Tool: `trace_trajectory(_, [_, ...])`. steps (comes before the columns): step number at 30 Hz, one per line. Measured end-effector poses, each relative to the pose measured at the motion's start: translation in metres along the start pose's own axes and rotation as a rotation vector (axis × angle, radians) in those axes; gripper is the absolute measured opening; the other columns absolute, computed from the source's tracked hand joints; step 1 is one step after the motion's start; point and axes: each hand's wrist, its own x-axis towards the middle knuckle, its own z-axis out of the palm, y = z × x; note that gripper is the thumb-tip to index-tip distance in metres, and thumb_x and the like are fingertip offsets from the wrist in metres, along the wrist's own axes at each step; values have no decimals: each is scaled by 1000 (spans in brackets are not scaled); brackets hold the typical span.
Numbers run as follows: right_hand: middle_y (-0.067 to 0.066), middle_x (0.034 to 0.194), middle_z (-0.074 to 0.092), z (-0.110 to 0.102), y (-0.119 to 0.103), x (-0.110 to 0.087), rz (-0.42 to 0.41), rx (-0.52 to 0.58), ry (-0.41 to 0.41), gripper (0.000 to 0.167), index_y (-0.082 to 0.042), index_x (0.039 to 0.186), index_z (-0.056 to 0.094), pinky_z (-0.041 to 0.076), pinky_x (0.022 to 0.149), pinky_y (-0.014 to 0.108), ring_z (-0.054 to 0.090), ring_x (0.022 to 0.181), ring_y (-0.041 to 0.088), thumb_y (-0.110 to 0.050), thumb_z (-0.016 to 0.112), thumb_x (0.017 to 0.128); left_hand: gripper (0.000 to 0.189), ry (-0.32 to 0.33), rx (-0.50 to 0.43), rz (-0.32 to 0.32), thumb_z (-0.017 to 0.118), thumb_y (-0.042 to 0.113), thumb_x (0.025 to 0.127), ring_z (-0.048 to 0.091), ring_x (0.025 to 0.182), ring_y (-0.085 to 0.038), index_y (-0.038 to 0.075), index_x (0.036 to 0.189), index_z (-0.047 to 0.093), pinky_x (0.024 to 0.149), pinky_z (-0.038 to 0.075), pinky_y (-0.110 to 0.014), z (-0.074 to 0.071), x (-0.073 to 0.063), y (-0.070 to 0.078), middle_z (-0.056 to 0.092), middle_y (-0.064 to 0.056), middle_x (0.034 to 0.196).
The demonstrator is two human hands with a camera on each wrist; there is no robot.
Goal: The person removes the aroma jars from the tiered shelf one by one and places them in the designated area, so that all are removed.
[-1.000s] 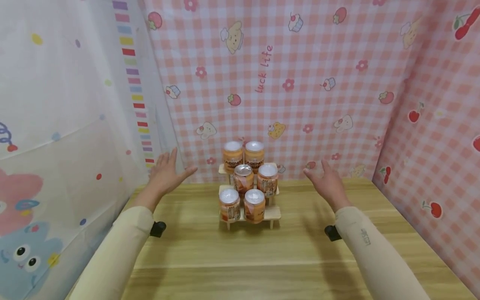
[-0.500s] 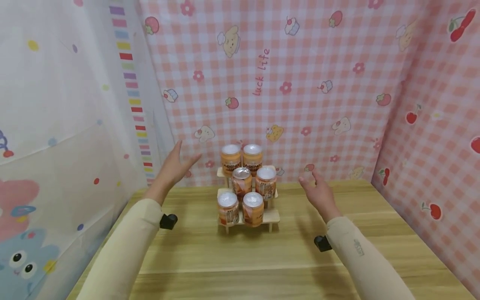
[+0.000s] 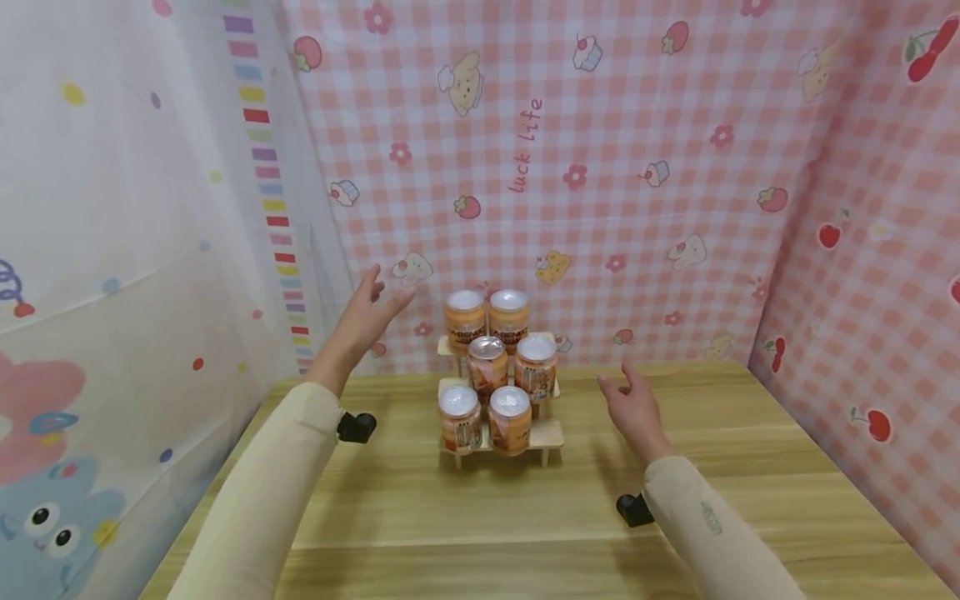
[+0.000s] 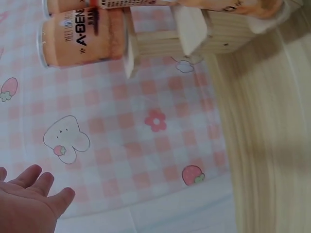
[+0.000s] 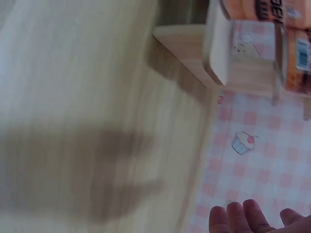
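Note:
A small three-tier wooden stand (image 3: 549,433) bears several orange cans with silvery lids, two on each tier. On the top tier are a left can (image 3: 466,323) and a right can (image 3: 508,321); the middle tier has a can (image 3: 536,371) at its right, and the bottom tier one (image 3: 460,421) at its left. To the left of the top tier my left hand (image 3: 363,321) hovers, fingers extended and holding nothing. My right hand (image 3: 636,412) is in the air right of the stand, apart from the cans, its fingers loosely bent and free of any object.
The stand is on a wood-grain table (image 3: 450,525) near its back edge. Behind hangs a pink checked cloth (image 3: 600,217); a similar cloth (image 3: 862,300) encloses the right side. White printed sheeting (image 3: 165,275) lines the left. Black wrist devices (image 3: 357,427) are on both forearms.
My left hand has moved right and up in the view, closer to the top tier. My right hand has come slightly left and lower. The cans and stand stay put.

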Motion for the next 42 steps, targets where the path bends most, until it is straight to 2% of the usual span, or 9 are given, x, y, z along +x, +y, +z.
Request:
trace_trajectory(5, [31,153,30,12,10,-2,28,23,-10,77,-4,158,13,36,108,56,35,137,44,-48,44,104,100,19,-11,47,66,59,88,15,149,-30,29,161,4,114,24,-58,5,6,9,16,-12,164])
trace_trajectory(7, [30,153,30,17,14,-2,35,36,-19,74,-3,158,16,37,108,55,35,138,44,-46,45,104,101,20,-6,57,68,60,86,16,149,-29,29,160,6,116,21,-56,6,8,12,17,-12,164])
trace_trajectory(14, [31,150,35,39,29,-8,61,98,-52,67,-1,154,28,40,105,55,41,134,44,-39,51,104,100,-23,-12,54,71,57,86,18,149,-30,29,160,9,116,21,-56,13,12,14,19,-12,163])
trace_trajectory(17, [32,146,40,48,33,-10,72,141,-61,65,-1,152,31,44,101,54,47,128,44,-37,53,103,101,-38,-1,27,71,59,84,18,149,-31,30,160,10,109,25,-67,17,15,15,20,-8,163])
trace_trajectory(22, [30,130,55,62,39,-13,95,232,-65,62,-1,151,35,54,80,43,59,106,37,-28,60,100,105,-50,14,-20,70,67,80,18,149,-29,34,160,11,99,26,-78,22,18,14,20,-3,164])
trace_trajectory(25, [26,123,61,68,41,-15,102,257,-75,61,1,149,37,53,67,37,60,94,29,-25,62,99,103,-58,15,-5,70,62,83,17,149,-30,28,161,11,110,23,-67,25,21,11,20,-7,164])
trace_trajectory(29, [25,120,63,72,43,-16,93,251,-82,57,3,144,40,52,63,33,62,87,25,-22,63,98,98,-65,20,18,70,53,87,18,148,-32,23,161,12,116,22,-55,31,25,4,22,-11,163])
trace_trajectory(38, [28,115,62,81,44,-14,62,246,-71,49,6,137,48,52,58,31,63,78,23,-7,67,93,95,-115,-85,25,74,38,90,22,147,-35,14,160,15,113,31,-51,43,31,-13,23,-16,161])
trace_trajectory(42, [27,115,62,82,45,-13,69,234,-62,46,5,135,50,51,58,30,62,74,20,-4,68,92,90,-131,-69,33,74,37,90,27,145,-35,14,159,21,113,31,-52,50,35,-15,29,-17,159])
